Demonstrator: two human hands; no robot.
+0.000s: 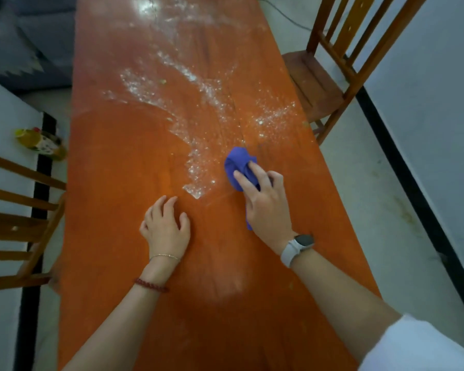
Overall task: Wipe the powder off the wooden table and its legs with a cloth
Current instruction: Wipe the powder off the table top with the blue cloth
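Note:
A long orange wooden table (123,162) runs away from me. White powder (198,108) lies scattered over its middle and far part, with a thick streak ending near my hands. A bunched blue cloth (237,163) sits on the tabletop at the powder's near right edge. My right hand (263,202) lies on the cloth with its fingers curled over it, pressing it to the wood. My left hand (166,226) rests on bare wood to the left, fingers loosely bent, holding nothing. The table's legs are out of sight.
A wooden chair (330,62) stands at the table's right side and another (19,218) at the left. A bottle with a yellow cap (40,141) lies on the floor by the left wall. A cable (284,14) runs over the floor at the far end.

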